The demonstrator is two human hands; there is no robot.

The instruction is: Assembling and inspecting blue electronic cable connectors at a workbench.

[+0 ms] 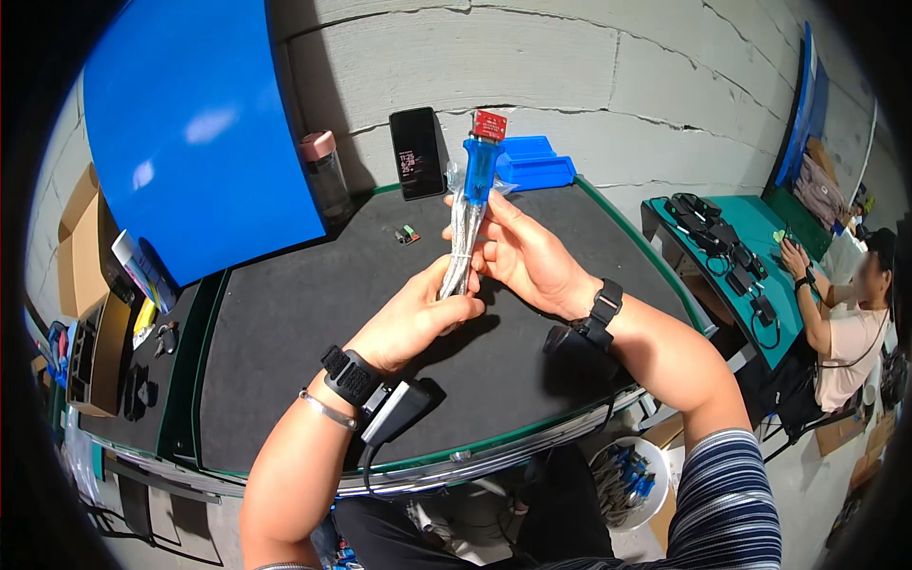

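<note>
Above the middle of the table I hold a coiled, tied bundle of silvery cable (463, 237) upright. At its top sits a blue see-through connector (481, 171), with a small red circuit board (490, 124) on its end. My left hand (418, 309) is closed round the lower part of the bundle. My right hand (532, 255) grips the cable just below the connector, thumb on the near side; some of its fingers are hidden behind the bundle. A small green and dark piece (408, 234) lies on the mat left of the cable.
A dark phone (416, 152) leans at the back beside a pink-lidded bottle (326, 176) and a blue bin (534, 163). A large blue panel (204, 142) stands left. A white bucket (655, 465) of blue-ended cables is below right. Another person (855, 313) works at the right-hand table.
</note>
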